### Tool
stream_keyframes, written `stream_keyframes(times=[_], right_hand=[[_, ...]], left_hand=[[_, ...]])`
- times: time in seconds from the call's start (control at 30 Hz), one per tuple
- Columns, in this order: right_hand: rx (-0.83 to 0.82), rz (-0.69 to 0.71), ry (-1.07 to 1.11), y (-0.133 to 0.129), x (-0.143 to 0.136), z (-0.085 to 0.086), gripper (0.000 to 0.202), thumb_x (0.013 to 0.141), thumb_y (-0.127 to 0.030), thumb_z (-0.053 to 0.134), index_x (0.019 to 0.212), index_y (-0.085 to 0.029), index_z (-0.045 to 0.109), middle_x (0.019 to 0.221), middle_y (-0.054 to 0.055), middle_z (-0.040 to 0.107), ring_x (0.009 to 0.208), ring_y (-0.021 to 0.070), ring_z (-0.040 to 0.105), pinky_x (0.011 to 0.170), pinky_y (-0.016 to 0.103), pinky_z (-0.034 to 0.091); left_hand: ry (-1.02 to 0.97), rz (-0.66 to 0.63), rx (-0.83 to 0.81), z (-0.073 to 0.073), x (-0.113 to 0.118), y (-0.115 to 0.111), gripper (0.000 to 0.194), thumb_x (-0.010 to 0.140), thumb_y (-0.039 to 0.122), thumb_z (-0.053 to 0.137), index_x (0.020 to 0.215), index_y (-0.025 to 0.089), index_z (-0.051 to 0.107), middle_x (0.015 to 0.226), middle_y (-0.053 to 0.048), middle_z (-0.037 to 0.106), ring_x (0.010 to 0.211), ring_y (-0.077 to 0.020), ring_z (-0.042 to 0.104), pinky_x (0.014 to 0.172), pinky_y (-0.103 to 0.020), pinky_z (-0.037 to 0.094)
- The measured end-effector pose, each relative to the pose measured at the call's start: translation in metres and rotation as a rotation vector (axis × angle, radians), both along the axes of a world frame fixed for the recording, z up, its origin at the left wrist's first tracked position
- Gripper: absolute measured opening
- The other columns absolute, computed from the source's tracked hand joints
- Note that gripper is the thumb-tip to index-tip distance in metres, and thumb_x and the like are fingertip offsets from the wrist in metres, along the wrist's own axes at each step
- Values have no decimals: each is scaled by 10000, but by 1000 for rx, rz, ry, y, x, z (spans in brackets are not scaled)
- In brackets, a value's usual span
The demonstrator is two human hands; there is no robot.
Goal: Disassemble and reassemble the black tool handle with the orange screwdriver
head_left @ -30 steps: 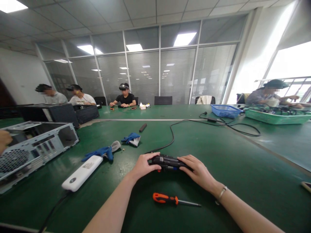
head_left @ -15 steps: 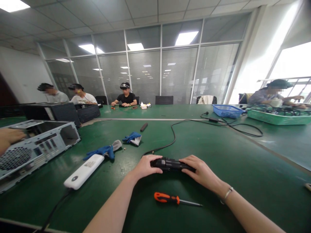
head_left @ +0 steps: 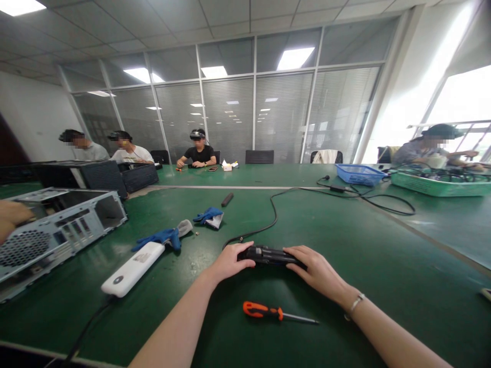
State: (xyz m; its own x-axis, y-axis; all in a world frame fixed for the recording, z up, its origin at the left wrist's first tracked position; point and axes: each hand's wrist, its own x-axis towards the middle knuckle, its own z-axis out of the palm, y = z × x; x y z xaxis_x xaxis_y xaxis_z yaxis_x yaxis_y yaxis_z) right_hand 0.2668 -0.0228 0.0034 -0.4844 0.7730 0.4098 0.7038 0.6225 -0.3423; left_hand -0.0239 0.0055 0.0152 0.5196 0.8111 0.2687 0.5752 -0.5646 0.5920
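A long black device (head_left: 270, 255) lies crosswise between my hands, low over the green table (head_left: 330, 225). My left hand (head_left: 232, 261) grips its left end, thumb on the near side and fingers on the far side. Around the right end, my right hand (head_left: 312, 267) is closed in the same way. Both ends of the device are covered by my fingers. A screwdriver (head_left: 264, 311) with an orange and black handle lies nearer to me, its shaft pointing right. A black cable (head_left: 274, 209) runs from beside my left hand to the back right.
At left are a white power bank-like device (head_left: 134, 268), blue gloves (head_left: 163, 238) and an open metal computer case (head_left: 61, 230) with another person's hand (head_left: 13, 217) on it. Blue (head_left: 360, 175) and green baskets (head_left: 441, 185) stand back right. Several people sit around.
The black device has tilted slightly between my hands, which have barely moved. At far left, the other person's hand has shifted a little to the left.
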Motion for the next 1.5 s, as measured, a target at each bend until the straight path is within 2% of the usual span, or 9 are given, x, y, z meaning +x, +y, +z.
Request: stream_keyframes(times=[0.2, 0.37, 0.47, 0.8, 1.0, 1.2, 1.37, 1.5], right_hand=[[7, -3, 17, 1, 2, -2, 372, 908, -335, 506, 1266, -243, 546, 1162, 97, 628, 1008, 229, 602, 894, 398, 500], [4, -6, 24, 0, 2, -1, 370, 904, -338, 513, 1260, -245, 553, 1162, 93, 630, 1017, 227, 601, 908, 394, 496], [4, -6, 29, 0, 2, -1, 368, 905, -333, 515, 1259, -240, 552, 1163, 94, 627, 1021, 227, 596, 914, 397, 491], [36, 9, 24, -2, -7, 0, 368, 908, -322, 513, 1269, -253, 544, 1163, 85, 625, 1023, 229, 586, 922, 407, 485], [11, -9, 7, 0, -1, 3, 364, 904, -330, 515, 1255, -246, 560, 1150, 86, 631, 1012, 236, 583, 907, 406, 489], [15, 12, -19, 0, -5, 3, 372, 909, -307, 501, 1270, -236, 553, 1151, 96, 637, 1009, 243, 577, 909, 425, 478], [11, 12, -44, -1, -7, 5, 378, 908, -308, 505, 1277, -244, 552, 1170, 92, 631, 1013, 235, 576, 907, 413, 477], [13, -3, -62, -1, -9, 3, 361, 913, -332, 506, 1258, -247, 571, 1166, 84, 639, 1012, 232, 580, 898, 401, 475]], left_hand=[[-24, -6, 20, 2, -4, 2, 610, 673, 341, 785, 1241, 222, 596, 1211, -64, 646, 1117, -260, 590, 982, -346, 424], [1, 52, -46, 2, -8, 5, 470, 650, 239, 786, 1106, 204, 674, 1057, -37, 707, 951, -230, 658, 865, -305, 486], [-32, 57, -69, 0, -9, 6, 429, 648, 214, 784, 1066, 197, 688, 1019, -24, 715, 934, -214, 662, 859, -286, 489], [-39, 57, -22, 1, 1, 0, 453, 616, 193, 800, 1054, 201, 684, 999, -23, 716, 935, -229, 656, 845, -298, 483], [-128, 16, -119, -2, -1, 2, 573, 618, 215, 798, 1166, 198, 633, 1037, -32, 713, 949, -229, 663, 875, -307, 488], [-101, 14, -115, 1, -5, 1, 597, 610, 252, 809, 1180, 202, 640, 1113, -45, 694, 1000, -251, 647, 910, -334, 477], [-121, -5, -149, 1, -5, 2, 506, 683, 246, 754, 1175, 200, 645, 1114, -42, 694, 991, -237, 649, 908, -327, 477], [-134, 4, -165, -3, -3, 4, 476, 646, 201, 774, 1111, 183, 673, 1034, -40, 715, 926, -223, 664, 869, -310, 491]])
